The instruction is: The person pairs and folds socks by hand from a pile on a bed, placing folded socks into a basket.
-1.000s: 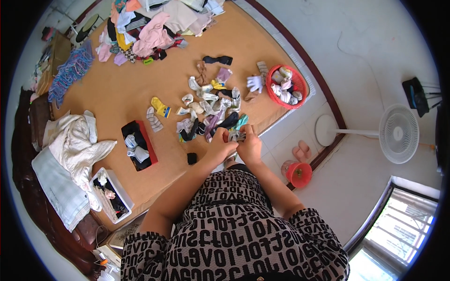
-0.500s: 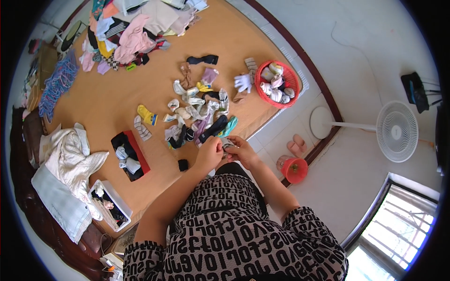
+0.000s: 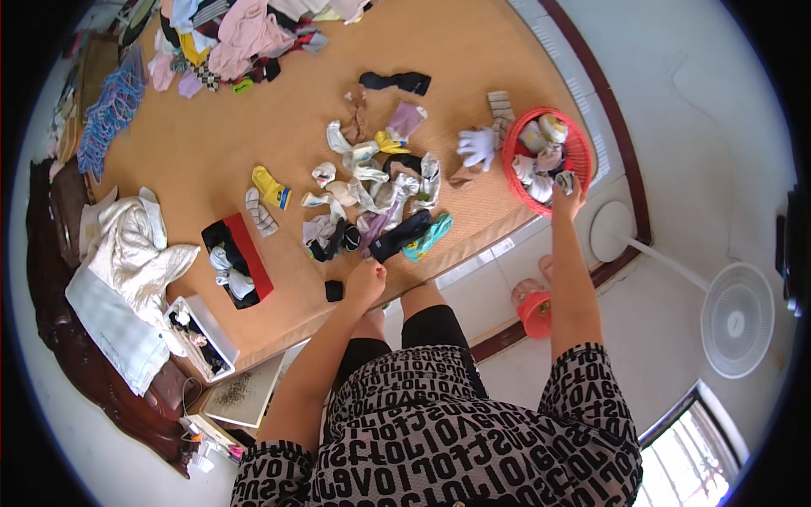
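My right hand (image 3: 568, 203) reaches to the near rim of a red plastic basket (image 3: 518, 188) and closes on a grey patterned rolled sock (image 3: 565, 181). Several balled socks (image 3: 532, 173) lie inside that basket. Over the bed's near edge, my left hand (image 3: 367, 284) is closed, with nothing showing in its fingers. Just beyond it lies a loose heap of socks (image 3: 372, 190), white, black, purple and teal. A small black folded piece of cloth (image 3: 334, 291) is left of that hand.
A white glove (image 3: 476, 148) and a striped sock (image 3: 501, 110) lie beside the basket. To the left are a red-edged box (image 3: 261, 275) and a white bin (image 3: 221, 336) of clothing. Clothes (image 3: 245, 42) are piled at the back. A white fan (image 3: 737, 321) and red bucket (image 3: 534, 314) stand right.
My right hand has carried the rolled sock from in front of my body to the basket on the right. The left hand has parted from it and stays near the bed's edge.
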Demonstrator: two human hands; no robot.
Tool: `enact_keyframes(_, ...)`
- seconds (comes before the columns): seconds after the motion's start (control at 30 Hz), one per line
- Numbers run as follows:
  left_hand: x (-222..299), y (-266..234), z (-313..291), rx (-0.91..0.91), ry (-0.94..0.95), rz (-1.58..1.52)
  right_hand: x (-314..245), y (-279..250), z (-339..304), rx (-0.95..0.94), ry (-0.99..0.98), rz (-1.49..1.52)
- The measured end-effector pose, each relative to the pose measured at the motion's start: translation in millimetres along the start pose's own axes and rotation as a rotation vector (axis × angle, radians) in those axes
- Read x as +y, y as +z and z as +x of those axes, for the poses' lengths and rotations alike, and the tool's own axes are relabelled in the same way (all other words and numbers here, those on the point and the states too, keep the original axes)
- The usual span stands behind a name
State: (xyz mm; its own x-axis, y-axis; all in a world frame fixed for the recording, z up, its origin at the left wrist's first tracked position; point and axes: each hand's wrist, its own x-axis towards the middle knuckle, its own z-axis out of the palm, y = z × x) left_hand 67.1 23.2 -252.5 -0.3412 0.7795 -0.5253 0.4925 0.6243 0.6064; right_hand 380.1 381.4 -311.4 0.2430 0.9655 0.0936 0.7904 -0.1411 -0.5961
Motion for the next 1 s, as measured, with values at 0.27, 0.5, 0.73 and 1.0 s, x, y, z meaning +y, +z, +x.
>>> enact_keyframes(0.27,-101,41,26,0.169,-0.321,0.041,-94,41,-66,-0.062,-0.180,-0.349)
enact_keyframes(0.5,-100,68,76,-0.247,-0.424,0.306,-130,111,-209,-0.853,-0.138,0.260)
enact_keyframes(0.73,-111,105,76,0.218,-0.924,-0.906,-199,168,-187,-0.505,-0.667,-0.045)
enact_keyframes(1.0,-41,32,56,0.348,-0.674,-0.946,-218,190,-117,-0.667,-0.903,-0.282)
